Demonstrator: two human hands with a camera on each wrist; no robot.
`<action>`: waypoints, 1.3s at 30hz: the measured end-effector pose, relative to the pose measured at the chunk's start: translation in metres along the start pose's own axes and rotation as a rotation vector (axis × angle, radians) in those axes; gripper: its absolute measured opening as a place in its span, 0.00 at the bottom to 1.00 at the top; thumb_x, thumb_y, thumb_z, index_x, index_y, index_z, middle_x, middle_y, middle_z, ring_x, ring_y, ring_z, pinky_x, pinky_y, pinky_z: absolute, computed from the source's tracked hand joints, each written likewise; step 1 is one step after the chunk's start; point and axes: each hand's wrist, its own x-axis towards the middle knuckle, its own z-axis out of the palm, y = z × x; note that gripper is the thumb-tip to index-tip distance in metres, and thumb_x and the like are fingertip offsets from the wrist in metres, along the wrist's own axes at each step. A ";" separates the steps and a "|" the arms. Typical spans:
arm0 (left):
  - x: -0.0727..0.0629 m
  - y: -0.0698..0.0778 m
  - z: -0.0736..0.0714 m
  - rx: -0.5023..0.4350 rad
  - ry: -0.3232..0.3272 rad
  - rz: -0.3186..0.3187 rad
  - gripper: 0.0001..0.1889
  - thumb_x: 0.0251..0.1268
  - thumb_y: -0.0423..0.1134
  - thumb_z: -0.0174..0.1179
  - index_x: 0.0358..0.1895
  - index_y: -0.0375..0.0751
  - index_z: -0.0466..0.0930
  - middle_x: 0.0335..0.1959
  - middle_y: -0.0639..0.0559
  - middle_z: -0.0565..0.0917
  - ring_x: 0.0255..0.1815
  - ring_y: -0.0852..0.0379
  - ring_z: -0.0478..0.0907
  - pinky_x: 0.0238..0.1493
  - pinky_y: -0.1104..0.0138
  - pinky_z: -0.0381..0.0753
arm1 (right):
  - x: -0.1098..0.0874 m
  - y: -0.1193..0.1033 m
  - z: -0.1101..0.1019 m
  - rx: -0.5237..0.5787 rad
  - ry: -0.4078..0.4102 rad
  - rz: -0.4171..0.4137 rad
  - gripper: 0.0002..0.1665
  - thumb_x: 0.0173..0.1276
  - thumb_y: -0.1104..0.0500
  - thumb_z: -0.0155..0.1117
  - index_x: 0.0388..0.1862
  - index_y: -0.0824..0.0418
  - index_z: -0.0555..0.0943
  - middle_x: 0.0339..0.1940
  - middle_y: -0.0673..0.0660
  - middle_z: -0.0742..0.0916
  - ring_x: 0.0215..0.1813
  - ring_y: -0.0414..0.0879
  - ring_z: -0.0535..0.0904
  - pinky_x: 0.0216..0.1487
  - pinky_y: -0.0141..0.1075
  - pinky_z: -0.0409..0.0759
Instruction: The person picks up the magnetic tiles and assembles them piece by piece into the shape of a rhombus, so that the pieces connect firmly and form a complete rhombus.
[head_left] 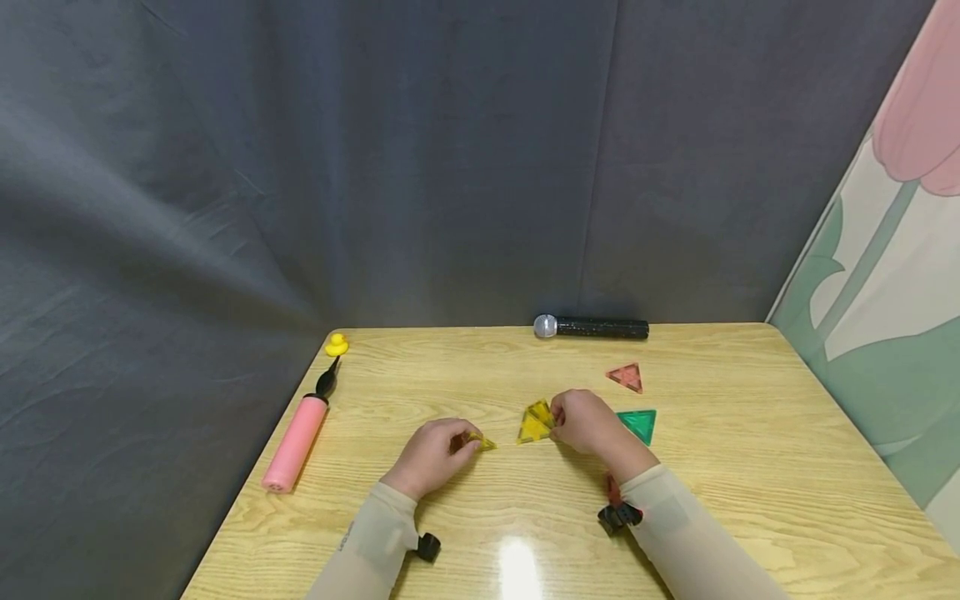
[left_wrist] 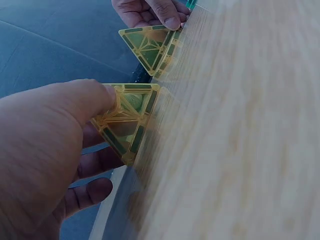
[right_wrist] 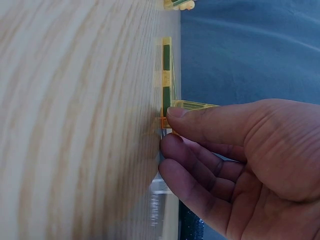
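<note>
Left hand (head_left: pixel 429 457) pinches a yellow triangle (left_wrist: pixel 134 114), right hand (head_left: pixel 588 421) yellow tiles (head_left: pixel 533 427). At the latter hand's three o'clock lies a green tile (head_left: pixel 640 424); at five, an unclear red shape (head_left: pixel 613 488).

My head cam looks forward and down across the surface (head_left: pixel 435 375). Wrist cams sit low, close, rolled sideways; head and left wrist share left hand (head_left: pixel 432 458), right hand (head_left: pixel 590 423), yellow triangular tiles (head_left: pixel 533 430).
</note>
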 end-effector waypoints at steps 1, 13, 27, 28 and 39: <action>0.000 0.000 0.000 0.001 -0.001 0.002 0.03 0.77 0.48 0.64 0.45 0.59 0.87 0.34 0.71 0.80 0.32 0.68 0.75 0.35 0.69 0.79 | 0.000 0.000 0.000 0.001 -0.001 0.000 0.16 0.61 0.63 0.81 0.27 0.56 0.79 0.23 0.50 0.79 0.29 0.46 0.73 0.36 0.42 0.73; 0.000 -0.002 0.001 -0.032 -0.002 -0.014 0.08 0.78 0.50 0.63 0.46 0.55 0.88 0.35 0.70 0.81 0.33 0.67 0.77 0.36 0.69 0.80 | 0.000 -0.001 0.000 -0.015 0.004 -0.002 0.16 0.60 0.63 0.82 0.27 0.56 0.79 0.23 0.49 0.79 0.29 0.46 0.73 0.36 0.41 0.74; 0.002 -0.005 0.004 -0.147 0.143 -0.078 0.05 0.73 0.42 0.69 0.47 0.54 0.89 0.39 0.65 0.85 0.36 0.66 0.80 0.38 0.70 0.84 | 0.002 -0.003 0.004 -0.017 0.004 -0.012 0.15 0.60 0.62 0.82 0.29 0.56 0.80 0.24 0.49 0.79 0.30 0.46 0.73 0.36 0.41 0.74; 0.003 -0.004 0.004 -0.148 0.158 -0.085 0.05 0.72 0.41 0.70 0.47 0.54 0.90 0.40 0.65 0.85 0.36 0.67 0.81 0.38 0.70 0.84 | 0.002 -0.003 0.004 -0.020 0.004 -0.012 0.14 0.60 0.62 0.82 0.29 0.56 0.81 0.24 0.49 0.79 0.30 0.46 0.73 0.36 0.41 0.74; 0.006 0.003 0.006 -0.186 0.274 -0.141 0.05 0.66 0.38 0.75 0.41 0.50 0.89 0.32 0.62 0.85 0.31 0.67 0.81 0.34 0.70 0.85 | 0.003 -0.005 0.009 0.002 0.014 -0.039 0.16 0.58 0.63 0.83 0.27 0.56 0.79 0.22 0.48 0.79 0.29 0.45 0.73 0.35 0.40 0.74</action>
